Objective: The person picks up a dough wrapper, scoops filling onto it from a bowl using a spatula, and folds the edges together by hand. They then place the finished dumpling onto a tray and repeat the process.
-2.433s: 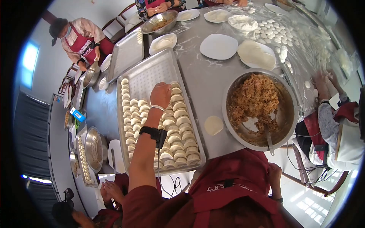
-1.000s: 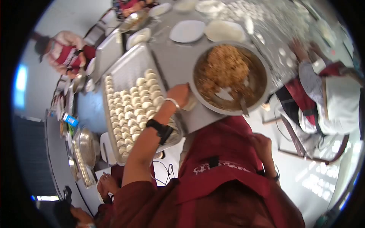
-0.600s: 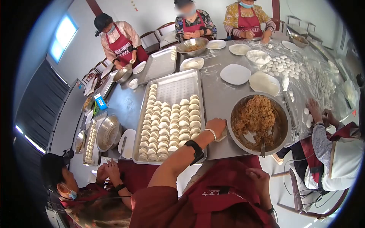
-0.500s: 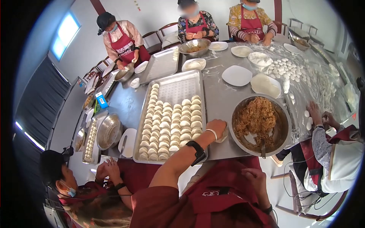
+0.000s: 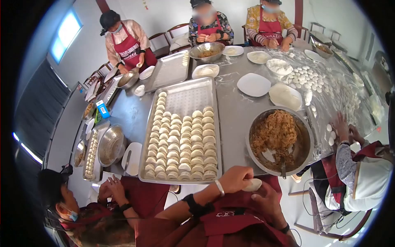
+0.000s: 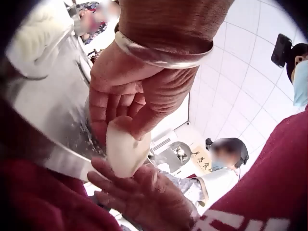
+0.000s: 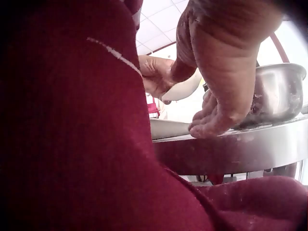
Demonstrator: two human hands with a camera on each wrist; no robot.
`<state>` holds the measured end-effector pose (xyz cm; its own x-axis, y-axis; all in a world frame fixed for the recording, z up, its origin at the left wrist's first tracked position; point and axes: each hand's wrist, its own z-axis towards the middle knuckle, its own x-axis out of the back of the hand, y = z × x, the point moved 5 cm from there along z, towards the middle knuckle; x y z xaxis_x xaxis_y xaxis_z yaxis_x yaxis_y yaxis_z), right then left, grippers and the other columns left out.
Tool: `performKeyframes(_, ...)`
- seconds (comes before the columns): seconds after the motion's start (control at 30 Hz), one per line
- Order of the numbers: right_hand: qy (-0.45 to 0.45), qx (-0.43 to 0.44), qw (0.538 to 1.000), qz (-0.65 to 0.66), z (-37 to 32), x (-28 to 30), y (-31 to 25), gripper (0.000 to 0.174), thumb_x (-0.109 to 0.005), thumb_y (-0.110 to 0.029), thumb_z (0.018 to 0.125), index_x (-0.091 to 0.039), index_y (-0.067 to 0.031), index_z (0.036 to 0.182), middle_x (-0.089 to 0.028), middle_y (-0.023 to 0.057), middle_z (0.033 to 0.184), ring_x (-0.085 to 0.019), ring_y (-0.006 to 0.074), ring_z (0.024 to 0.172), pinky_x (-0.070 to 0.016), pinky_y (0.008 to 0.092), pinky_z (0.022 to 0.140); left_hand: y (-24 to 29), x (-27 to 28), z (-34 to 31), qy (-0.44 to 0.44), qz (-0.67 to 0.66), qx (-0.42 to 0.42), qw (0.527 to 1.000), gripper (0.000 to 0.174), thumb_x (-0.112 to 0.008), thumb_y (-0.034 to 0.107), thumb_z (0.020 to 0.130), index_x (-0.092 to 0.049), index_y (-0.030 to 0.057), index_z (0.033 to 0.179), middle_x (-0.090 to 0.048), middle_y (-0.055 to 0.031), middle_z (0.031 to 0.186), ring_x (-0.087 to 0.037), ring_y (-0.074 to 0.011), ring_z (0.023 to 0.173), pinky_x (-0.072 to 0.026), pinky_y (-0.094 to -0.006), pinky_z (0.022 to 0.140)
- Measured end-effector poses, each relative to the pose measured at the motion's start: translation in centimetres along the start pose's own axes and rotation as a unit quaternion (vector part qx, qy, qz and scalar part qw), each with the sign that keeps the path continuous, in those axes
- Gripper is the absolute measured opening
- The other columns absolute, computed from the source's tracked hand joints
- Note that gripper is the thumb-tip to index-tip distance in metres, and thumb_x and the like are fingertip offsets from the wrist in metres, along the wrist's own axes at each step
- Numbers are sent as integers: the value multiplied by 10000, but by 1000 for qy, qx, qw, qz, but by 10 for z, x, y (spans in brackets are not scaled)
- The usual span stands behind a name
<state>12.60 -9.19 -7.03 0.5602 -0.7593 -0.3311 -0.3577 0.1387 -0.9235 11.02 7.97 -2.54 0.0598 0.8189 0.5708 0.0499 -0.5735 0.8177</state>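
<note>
My left hand (image 5: 235, 180), with a bracelet at the wrist, pinches a round white dumpling wrapper (image 5: 252, 185) in front of the apron. In the left wrist view the wrapper (image 6: 126, 149) hangs from the thumb and fingers, slightly bent. Facing it is my right hand (image 5: 268, 201), palm turned up and fingers loosely extended; in the right wrist view its thumb overlaps the wrapper (image 7: 185, 89). A steel bowl (image 5: 309, 145) of brown filling (image 5: 273, 133) with a spoon stands at the table edge. Left of it, a metal tray (image 5: 191, 92) carries rows of folded dumplings (image 5: 181, 148).
White plates (image 5: 254, 84) and a stack of wrappers (image 5: 285, 96) lie beyond the bowl. Dough pieces (image 5: 306, 78) cover the floured right side. Another bowl (image 5: 112, 145) and a narrow dumpling tray (image 5: 91, 154) stand left. Several people in aprons work around the table.
My left hand left the dumpling tray, reached the wrapper beside the filling bowl, picked it up and brought it back to the right hand. The right hand has turned and opened toward it.
</note>
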Motion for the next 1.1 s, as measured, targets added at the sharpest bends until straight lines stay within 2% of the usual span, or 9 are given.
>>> performKeyframes(0.13,-10,-36,986,-162,-8,5,-1,249,-687,-114,854,-674,13,1067,-695,64,917,-635,107,896,-523,288,792,-2,-18,-19,30,-95,-18,995,188,-680,119,790,-642,10,938,-642,-108,771,-624,-168,708,-506,-315,675)
performKeyframes(0.2,30,-78,951,-299,-10,16,2,237,-677,-187,872,-680,3,1013,-674,123,829,-648,141,811,-520,316,727,-5,-22,-25,22,-132,24,991,202,-666,114,807,-645,-1,971,-669,-118,815,-640,-177,734,-513,-318,682)
performKeyframes(0.33,80,72,957,-268,-18,18,-2,267,-610,-241,914,-671,-10,1035,-672,193,909,-668,314,857,-518,391,776,-32,-31,-32,35,-100,71,992,224,-684,166,839,-700,-29,947,-714,-115,809,-670,-177,746,-538,-332,709)
performKeyframes(0.37,79,83,961,-253,-19,17,-1,266,-591,-231,926,-664,-11,1056,-677,187,916,-671,320,877,-518,386,790,-50,-40,-32,38,-217,115,969,181,-677,144,834,-684,-25,899,-678,-65,746,-607,-87,693,-513,-282,626)
performKeyframes(0.4,92,85,963,-237,-14,19,1,268,-589,-230,927,-661,-10,1062,-677,185,922,-672,313,880,-518,381,793,-1,-23,-26,-54,-72,105,990,310,-608,193,898,-620,-60,1077,-671,-162,978,-614,-219,897,-488,-365,825)
performKeyframes(0.5,108,84,968,-212,-14,22,-1,268,-594,-223,924,-656,-8,1071,-681,176,938,-674,298,888,-518,369,803,17,-21,-23,15,-127,51,990,195,-612,141,877,-623,-49,917,-623,-87,748,-539,-142,708,-475,-324,660)
performKeyframes(0.83,112,91,959,-243,-19,24,-16,242,-651,-178,868,-667,-19,1051,-694,150,944,-681,273,893,-523,352,807,-20,-29,-31,39,-204,119,971,221,-658,143,868,-674,-43,987,-653,-61,793,-573,-167,749,-495,-335,697)
performKeyframes(0.93,86,138,961,-223,-14,25,-9,235,-661,-177,856,-671,-13,1024,-696,154,915,-687,272,903,-524,350,808,2,-25,-29,36,-132,56,989,321,-670,198,873,-660,-33,1096,-682,-83,883,-625,-204,820,-507,-354,744)
performKeyframes(1.1,-7,221,924,-311,-22,9,-39,221,-644,-143,861,-679,-15,1038,-699,156,961,-692,273,919,-534,346,814,5,-43,-13,-185,-30,24,982,450,-610,325,932,-591,-8,1233,-654,-140,1144,-635,-297,1038,-494,-399,887)
